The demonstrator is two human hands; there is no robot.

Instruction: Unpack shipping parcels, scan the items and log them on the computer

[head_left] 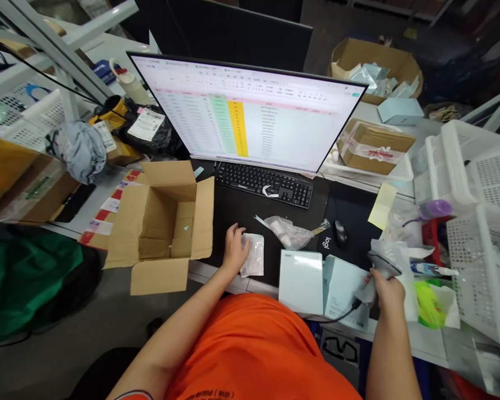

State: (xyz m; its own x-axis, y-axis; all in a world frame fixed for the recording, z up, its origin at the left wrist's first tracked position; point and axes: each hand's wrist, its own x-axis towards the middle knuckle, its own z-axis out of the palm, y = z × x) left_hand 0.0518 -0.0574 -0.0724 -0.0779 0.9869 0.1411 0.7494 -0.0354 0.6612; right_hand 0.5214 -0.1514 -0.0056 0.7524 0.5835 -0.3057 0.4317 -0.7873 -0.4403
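Note:
My left hand (235,250) lies low over the dark desk mat, its fingers stretched out and touching the left edge of a small clear-and-white plastic packet (256,255). At the right, my right hand (389,291) is wrapped round a grey handheld barcode scanner (384,263), whose black cable runs left below it. Two pale blue-white boxes, one upright-looking square box (301,280) and one tilted box (345,289), sit between my hands. Beyond the packet lies a crumpled clear bubble-wrap bag (290,232). An open cardboard box (158,222) stands left of my left hand.
A monitor (250,116) showing a spreadsheet stands behind a black keyboard (262,184). A mouse (340,233) rests on the right of the mat. White plastic baskets (470,239) line the right side. A taped carton (375,147) sits in a tray behind the mouse.

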